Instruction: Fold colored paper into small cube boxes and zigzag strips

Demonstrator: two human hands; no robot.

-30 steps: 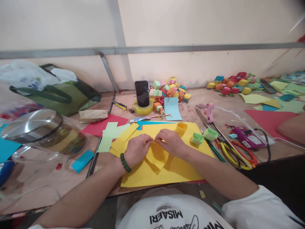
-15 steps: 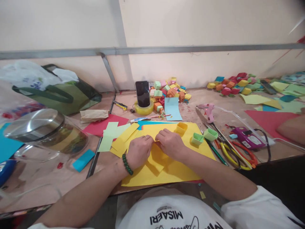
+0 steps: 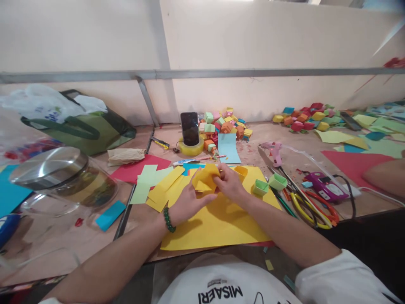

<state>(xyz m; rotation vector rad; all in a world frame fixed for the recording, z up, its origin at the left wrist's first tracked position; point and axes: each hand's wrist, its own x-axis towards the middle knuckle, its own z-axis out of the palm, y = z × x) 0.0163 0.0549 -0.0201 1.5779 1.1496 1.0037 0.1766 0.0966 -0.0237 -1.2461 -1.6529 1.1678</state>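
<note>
Over the large yellow sheet [image 3: 218,230], toward its far edge, the right hand [image 3: 230,182] pinches a curled yellow paper [image 3: 204,178] by its right side. The left hand [image 3: 188,203] is spread, thumb stuck well out, at the paper's left; I can't tell from here whether it touches.

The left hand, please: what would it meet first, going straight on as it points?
Probably the curved yellow paper piece the right hand holds, perhaps already against the left hand; depth is unclear.

soft, moderate light, glare on the steel lid [image 3: 50,165], faint shadows across the yellow sheet [image 3: 218,230], distorted edges
</note>
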